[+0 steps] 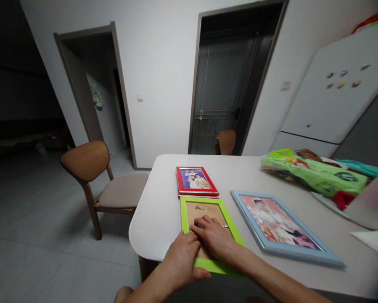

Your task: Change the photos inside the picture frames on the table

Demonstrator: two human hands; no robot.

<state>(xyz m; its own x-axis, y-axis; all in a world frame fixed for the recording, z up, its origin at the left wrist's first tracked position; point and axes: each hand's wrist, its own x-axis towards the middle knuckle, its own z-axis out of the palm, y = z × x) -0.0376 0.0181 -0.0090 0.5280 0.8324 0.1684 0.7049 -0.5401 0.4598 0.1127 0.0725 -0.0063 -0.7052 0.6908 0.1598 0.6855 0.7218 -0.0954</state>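
A lime-green picture frame lies face down at the table's near edge, its brown backing board showing. My left hand holds the frame's left side, thumb toward the lower edge. Across the backing lies my right hand, fingers bent and together at the left side, by a small metal clip partly hidden under them. Another metal clip shows on the right side, and a metal hanger near the top. Just beyond is a red picture frame with a photo; to the right lies a light-blue picture frame, photo up.
The white table has a rounded left corner. Green plastic packages and a pinkish item stand at its right. A wooden chair is at the left, and a white fridge rises behind on the right.
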